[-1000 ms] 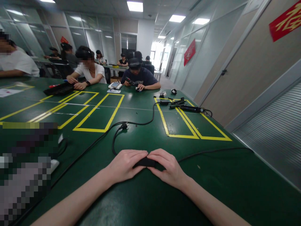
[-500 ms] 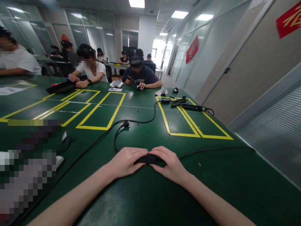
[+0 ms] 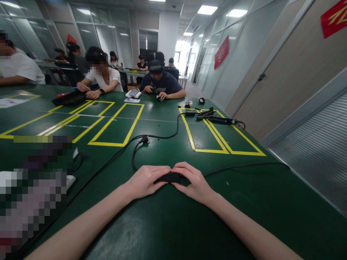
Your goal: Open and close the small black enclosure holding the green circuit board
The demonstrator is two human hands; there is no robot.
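Observation:
A black power adapter [image 3: 170, 177] lies on the green table [image 3: 130, 231] in front of me. My left hand [image 3: 148, 180] closes around its left end, and the fingers cover part of it. At the other end, my right hand [image 3: 190, 179] grips it with thumb and fingers, the fingertips of both hands nearly meeting on top. A short black cord [image 3: 133, 155] curves from behind my left hand to a plug [image 3: 145, 139] with metal prongs. From my right hand a thin black cable [image 3: 244, 165] runs to the table's right edge.
Another black cord [image 3: 108, 162] crosses the table to a small black box [image 3: 190, 113]. Yellow tape outlines [image 3: 107, 144] mark the surface. Black tools [image 3: 221, 120] lie at the far right. Across the table, people work near a black tray [image 3: 71, 98] and a white device [image 3: 133, 94].
My view has shifted slightly, and both hands keep their hold on the adapter. Across the table, the person in the dark shirt has lowered the dark item in one hand a little.

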